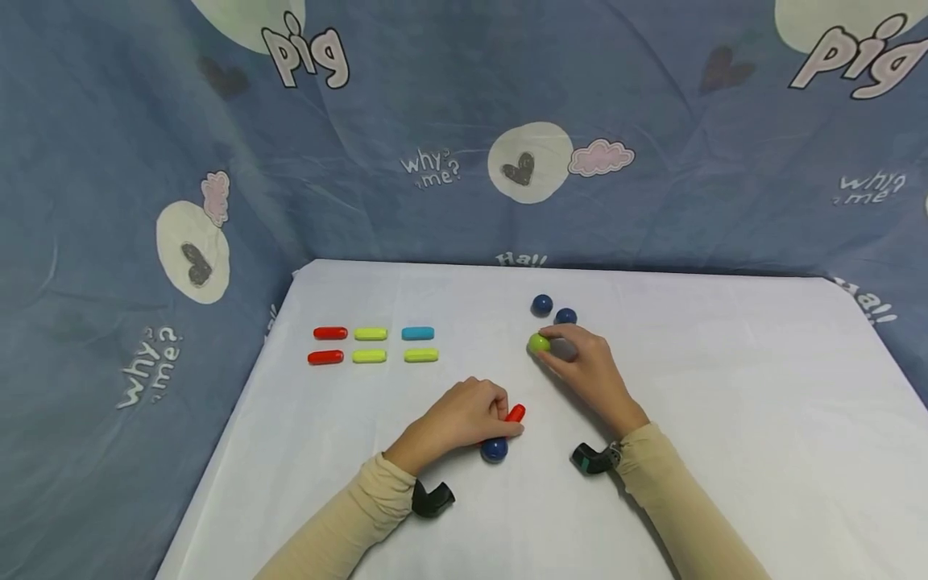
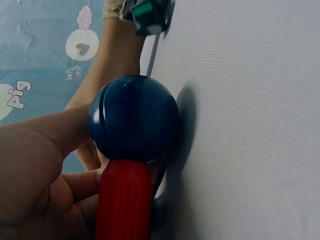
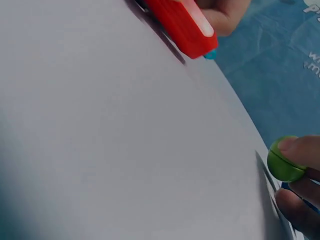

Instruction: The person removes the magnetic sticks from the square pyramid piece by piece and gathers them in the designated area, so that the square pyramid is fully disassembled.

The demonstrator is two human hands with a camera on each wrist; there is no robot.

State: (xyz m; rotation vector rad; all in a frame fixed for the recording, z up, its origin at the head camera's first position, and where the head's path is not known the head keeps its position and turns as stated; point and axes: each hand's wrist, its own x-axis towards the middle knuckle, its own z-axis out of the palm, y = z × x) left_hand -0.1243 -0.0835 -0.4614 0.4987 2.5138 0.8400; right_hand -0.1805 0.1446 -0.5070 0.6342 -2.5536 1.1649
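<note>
My left hand pinches a short red rod between thumb and fingers, low over the white table. A shiny dark blue ball is just below that thumb. In the left wrist view the red rod has its end against the blue ball, which has a seam around it. Farther up and to the right, my right hand pinches a green ball with thumb and fingertips. The right wrist view shows the green ball and, across from it, the red rod at the left hand.
Two dark blue balls lie beyond my right hand. At the left, short rods lie in two rows: red rods, yellow-green rods and one blue rod. Printed blue cloth hangs behind the white table.
</note>
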